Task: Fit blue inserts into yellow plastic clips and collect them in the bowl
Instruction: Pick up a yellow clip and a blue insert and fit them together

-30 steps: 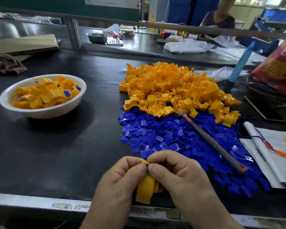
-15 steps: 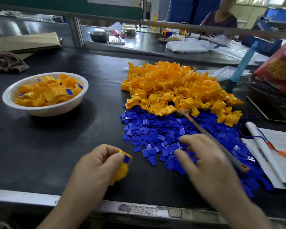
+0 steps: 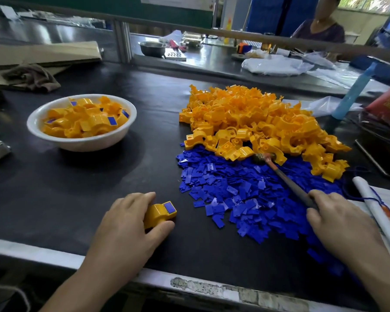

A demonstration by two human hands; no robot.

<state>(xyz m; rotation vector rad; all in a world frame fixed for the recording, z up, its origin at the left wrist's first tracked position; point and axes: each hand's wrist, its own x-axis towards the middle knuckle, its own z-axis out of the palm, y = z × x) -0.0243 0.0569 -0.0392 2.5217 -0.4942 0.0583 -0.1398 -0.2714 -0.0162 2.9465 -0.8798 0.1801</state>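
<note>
My left hand holds a yellow clip with a blue insert in its top, set down on the black table near the front edge. My right hand grips the near end of a small hammer that lies across the heap of blue inserts. The hammer's head touches the front of the big pile of yellow clips. At the left stands the white bowl, holding several fitted clips.
Rolled white paper with a blue string lies at the right. A metal tray and a blue bottle stand at the far right. Cardboard and a brown cloth lie at the back left. A person sits beyond the rail.
My hands parted. The left one carried the fitted clip left and set it on the table. The right one moved right over the blue inserts and took hold of the hammer's handle.
</note>
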